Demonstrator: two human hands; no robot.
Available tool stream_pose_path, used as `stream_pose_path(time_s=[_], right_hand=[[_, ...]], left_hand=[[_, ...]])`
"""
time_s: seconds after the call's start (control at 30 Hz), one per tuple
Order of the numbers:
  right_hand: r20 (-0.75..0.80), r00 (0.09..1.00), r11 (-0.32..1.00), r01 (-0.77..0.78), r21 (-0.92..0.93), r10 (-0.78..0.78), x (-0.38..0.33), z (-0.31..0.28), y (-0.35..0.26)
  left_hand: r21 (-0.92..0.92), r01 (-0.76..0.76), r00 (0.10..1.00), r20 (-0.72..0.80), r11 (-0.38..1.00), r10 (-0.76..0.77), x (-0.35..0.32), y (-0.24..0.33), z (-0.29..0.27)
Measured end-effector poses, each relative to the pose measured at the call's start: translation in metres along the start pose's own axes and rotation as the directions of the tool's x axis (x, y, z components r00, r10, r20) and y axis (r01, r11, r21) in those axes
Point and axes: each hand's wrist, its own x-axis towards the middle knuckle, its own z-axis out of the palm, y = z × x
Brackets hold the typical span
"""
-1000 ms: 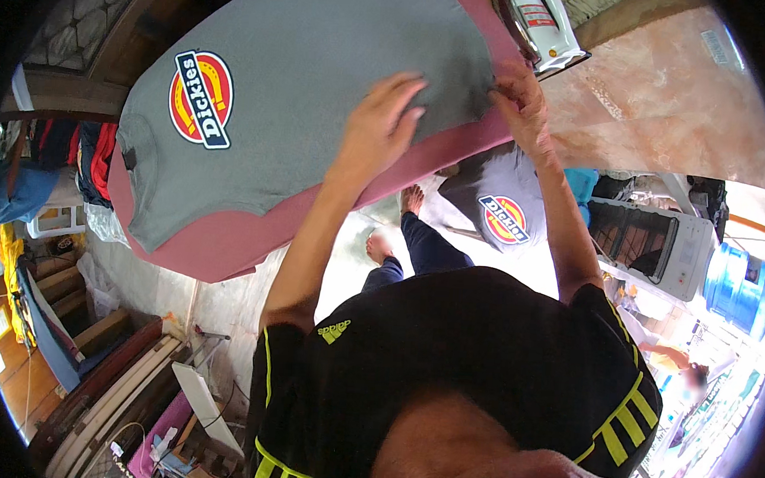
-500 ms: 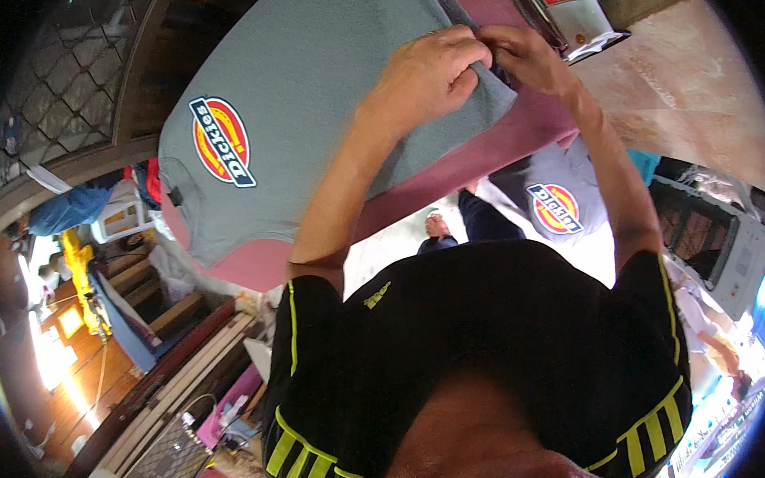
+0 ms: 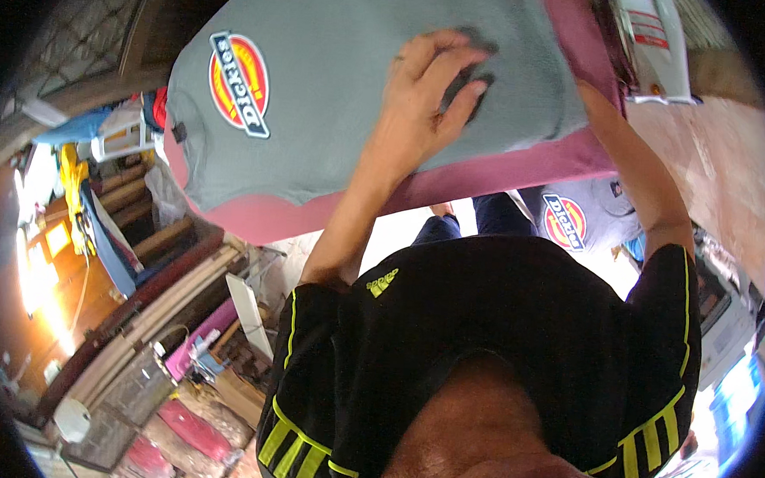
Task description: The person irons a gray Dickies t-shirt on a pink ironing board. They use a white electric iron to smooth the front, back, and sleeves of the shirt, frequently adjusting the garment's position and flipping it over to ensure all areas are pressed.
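Observation:
A grey garment with a red, yellow and dark blue printed badge lies spread over a pink-covered board. My left hand is over the garment with its fingers apart and bent, thumb toward me. Dark patches show at its fingertips; whether they are shadow or something else I cannot tell. My right forearm reaches up to the board's right end. There the right hand is hidden at the edge of the cloth.
A white, smooth-sided object with a red label stands beyond the board's right end. Another grey garment with a similar badge lies below the board. A white plastic stool, a yellow item and long wooden strips are at left.
My hands were together at the garment's right edge, fingers closed on its cloth. They have parted: the left is open over the garment, the right out of sight. The cloth's right end lies flatter.

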Motion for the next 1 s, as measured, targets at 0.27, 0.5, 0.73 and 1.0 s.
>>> stream_pose_path(time_s=[0.27, 0.5, 0.73, 1.0], right_hand=[[-0.043, 0.997, 0.994, -0.061, 0.089, 0.065, -0.076, -0.030, 0.036], [-0.296, 0.952, 0.995, -0.090, -0.045, 0.073, -0.119, -0.006, 0.005], [-0.278, 0.940, 0.728, -0.049, -0.684, -0.197, -0.112, 0.032, -0.007], [-0.271, 0.960, 0.807, -0.106, -0.581, -0.069, -0.094, 0.029, -0.093]], left_hand=[[0.448, 0.361, 0.927, -0.072, 0.818, -0.369, -0.150, -0.005, -0.043], [0.542, 0.580, 0.814, -0.366, 0.608, -0.451, -0.247, -0.060, -0.160], [0.523, 0.394, 0.911, -0.333, 0.756, -0.244, -0.293, -0.134, -0.276], [0.555, 0.348, 0.935, -0.150, 0.756, -0.321, -0.294, -0.152, -0.324]])
